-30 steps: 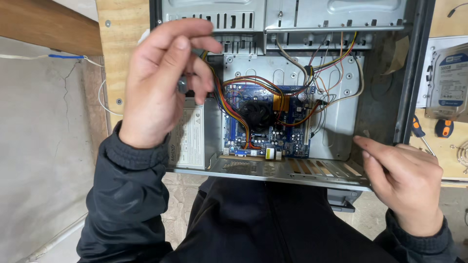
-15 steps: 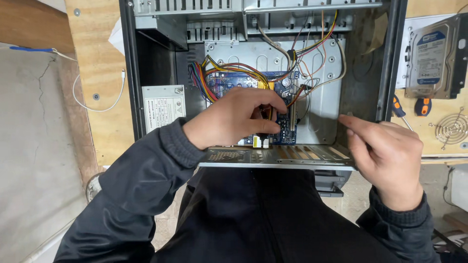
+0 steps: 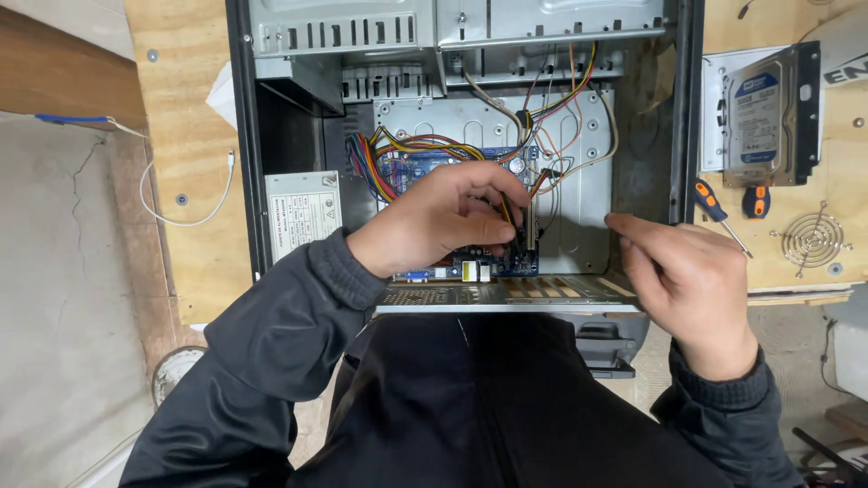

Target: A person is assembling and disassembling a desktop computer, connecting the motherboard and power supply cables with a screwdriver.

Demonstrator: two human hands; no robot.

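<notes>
An open computer case (image 3: 470, 295) lies on its side in front of me. Inside is a blue motherboard (image 3: 409, 164) with a bundle of coloured wires (image 3: 375, 158) running over it. My left hand (image 3: 443, 221) reaches into the case and covers most of the board. Its thumb and fingertips pinch a dark connector (image 3: 530, 228) with wires at the board's right edge. My right hand (image 3: 687, 271) hovers over the case's near right corner, apart from the metal. Its fingers are drawn together, and I see nothing between them.
A grey power supply (image 3: 303, 212) with a label sits in the left of the case. On the wooden bench to the right lie a hard drive (image 3: 768, 113), two orange-handled screwdrivers (image 3: 719, 212), and a round fan grille (image 3: 811, 239). A white cable (image 3: 181, 206) loops at left.
My left hand came down from above the case's left side into the case and onto the motherboard. My right hand lifted off the case's near edge and drew its fingers together.
</notes>
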